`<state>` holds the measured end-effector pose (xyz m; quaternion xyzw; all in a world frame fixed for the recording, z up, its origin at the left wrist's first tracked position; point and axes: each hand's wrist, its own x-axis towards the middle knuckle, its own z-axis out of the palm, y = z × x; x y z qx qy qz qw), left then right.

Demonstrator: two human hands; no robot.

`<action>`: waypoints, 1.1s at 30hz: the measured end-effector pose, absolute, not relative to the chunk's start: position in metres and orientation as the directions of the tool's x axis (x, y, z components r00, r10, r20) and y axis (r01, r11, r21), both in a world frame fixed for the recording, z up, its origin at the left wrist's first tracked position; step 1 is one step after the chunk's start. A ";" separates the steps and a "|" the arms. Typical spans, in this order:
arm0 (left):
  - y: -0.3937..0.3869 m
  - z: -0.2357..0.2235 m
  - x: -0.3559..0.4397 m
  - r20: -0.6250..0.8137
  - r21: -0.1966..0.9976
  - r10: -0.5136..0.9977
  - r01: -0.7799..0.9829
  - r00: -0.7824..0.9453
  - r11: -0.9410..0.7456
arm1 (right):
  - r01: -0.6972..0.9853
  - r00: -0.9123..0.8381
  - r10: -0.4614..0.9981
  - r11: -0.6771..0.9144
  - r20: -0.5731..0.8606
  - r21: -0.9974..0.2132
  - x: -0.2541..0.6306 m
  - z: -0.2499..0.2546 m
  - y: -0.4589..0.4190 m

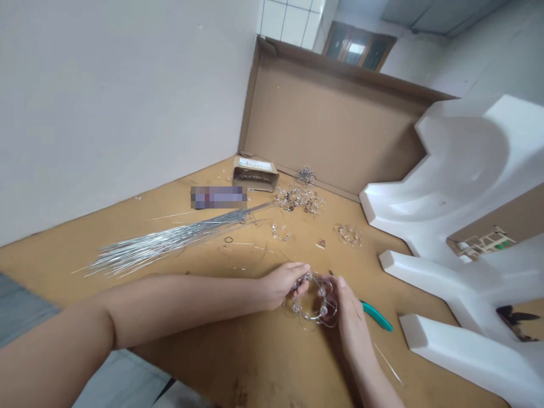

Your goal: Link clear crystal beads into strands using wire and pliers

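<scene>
A ring of bent silver wire with clear beads (pixel 315 315) is held up over the tabletop between my hands. My left hand (pixel 285 288) pinches its upper left side between thumb and fingers. Around the right edge of the ring, the fingers of my right hand (pixel 351 317) are curled, partly hidden behind the wire. A teal-handled tool (pixel 377 317) shows just past my right hand; a dark tip appears above the thumb, and whether the hand touches this tool I cannot tell.
A long bundle of silver wires (pixel 170 241) lies at left. Behind are a small cardboard box (pixel 255 175), a blurred-out packet (pixel 219 198) and a pile of beaded wire pieces (pixel 300 197). Another wire ring (pixel 347 234) lies at right, near white foam blocks (pixel 425 277).
</scene>
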<state>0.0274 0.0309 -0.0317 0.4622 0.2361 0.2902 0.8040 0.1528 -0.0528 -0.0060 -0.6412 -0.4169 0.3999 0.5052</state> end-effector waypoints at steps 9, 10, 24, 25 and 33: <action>0.034 -0.032 0.027 -0.123 0.878 0.714 -0.260 0.689 0.401 | 0.813 0.021 0.941 0.180 0.337 -0.554 0.159 -0.016 -0.059; 0.031 -0.032 0.027 -0.115 0.901 0.743 -0.246 0.659 0.358 | 0.860 0.018 0.934 0.168 0.358 -0.481 0.156 -0.017 -0.059; 0.020 -0.031 0.030 -0.085 0.920 0.763 -0.244 0.641 0.308 | 0.908 -0.068 0.832 0.280 0.551 -0.312 0.136 -0.016 -0.056; 0.020 -0.031 0.031 -0.080 0.920 0.762 -0.247 0.643 0.305 | 0.905 -0.076 0.833 0.289 0.549 -0.313 0.136 -0.016 -0.056; 0.020 -0.031 0.029 -0.109 0.878 0.693 -0.258 0.713 0.403 | 0.844 -0.015 0.844 0.299 0.537 -0.446 0.139 -0.011 -0.056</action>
